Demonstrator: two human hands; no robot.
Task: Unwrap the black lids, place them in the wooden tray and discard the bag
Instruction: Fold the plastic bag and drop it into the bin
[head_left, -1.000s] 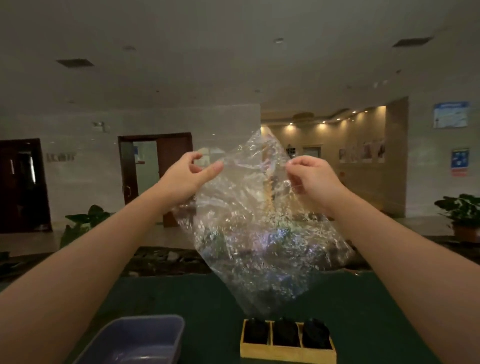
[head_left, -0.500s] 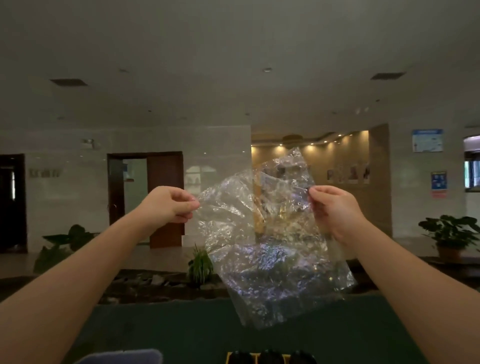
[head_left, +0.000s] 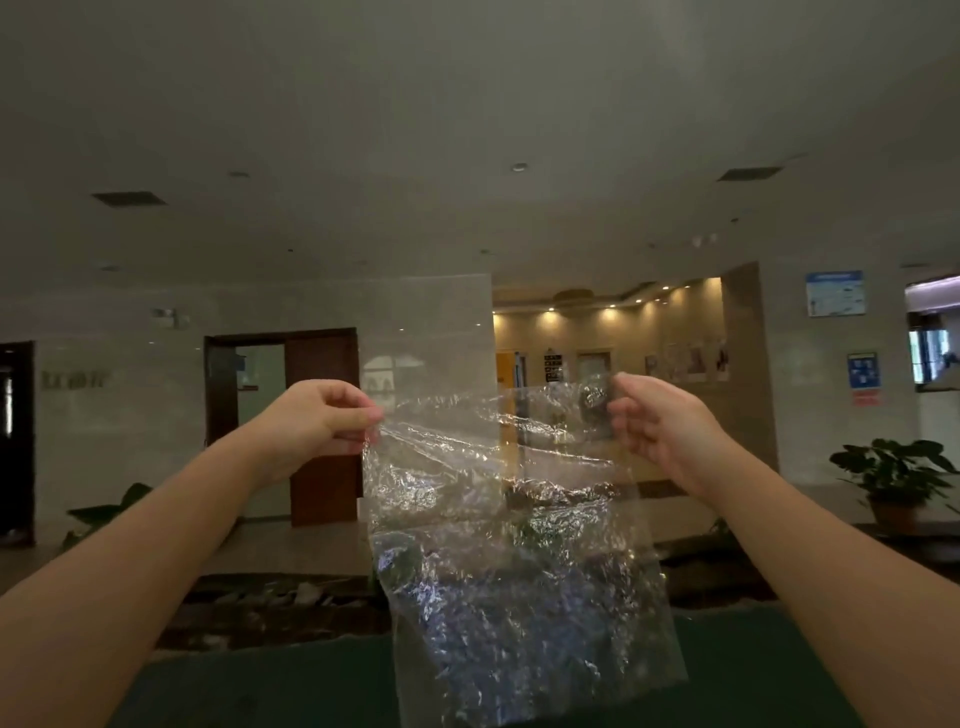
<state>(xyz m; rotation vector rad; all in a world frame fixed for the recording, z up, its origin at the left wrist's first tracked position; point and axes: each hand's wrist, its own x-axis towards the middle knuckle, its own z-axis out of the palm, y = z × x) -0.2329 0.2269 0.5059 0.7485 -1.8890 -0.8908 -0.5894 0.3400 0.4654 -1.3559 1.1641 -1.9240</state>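
A crinkled clear plastic bag (head_left: 514, 561) hangs flat in the air in front of me, spread out between both hands. My left hand (head_left: 317, 423) pinches its top left corner. My right hand (head_left: 662, 421) pinches its top right corner. The bag looks empty and its lower edge hangs over the dark green table (head_left: 249, 691). The black lids and the wooden tray are out of view below the frame.
Beyond the table's far edge lies a low dark bed of stones (head_left: 280, 603). A potted plant (head_left: 898, 478) stands at the right, a brown door (head_left: 322, 426) behind the left hand, and a lit corridor (head_left: 602, 332) further back.
The view has tilted up, so the wooden tray, the lids and the purple bin have dropped out of sight. My hands moved apart and pulled the bag flat and square.
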